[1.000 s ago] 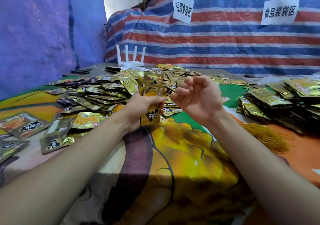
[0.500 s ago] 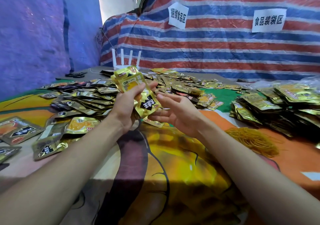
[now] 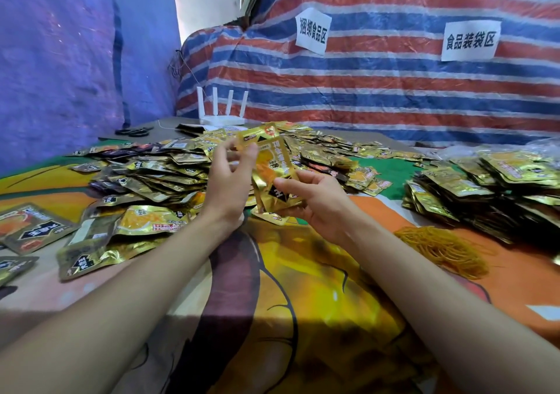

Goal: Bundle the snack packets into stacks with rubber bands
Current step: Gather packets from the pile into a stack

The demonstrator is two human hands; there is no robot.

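A person's two bare forearms reach in from the bottom of the frame over a surface [image 3: 303, 302] covered with a bright orange and yellow printed cloth. At centre frame the right hand [image 3: 318, 206] grasps a small stack of gold snack packets [image 3: 274, 172] by its lower end, thumb pressed on the front, fingers curled behind. The left hand [image 3: 228, 181] is raised at the stack's upper left edge with fingers half spread; whether they grip it cannot be told. A wide heap of loose packets [image 3: 157, 175] lies behind and to the left. More packets are piled at the right edge [image 3: 485, 190], and a mound of yellow rubber bands [image 3: 442, 248] lies just below them. A white router [image 3: 222, 116] stands at the back.
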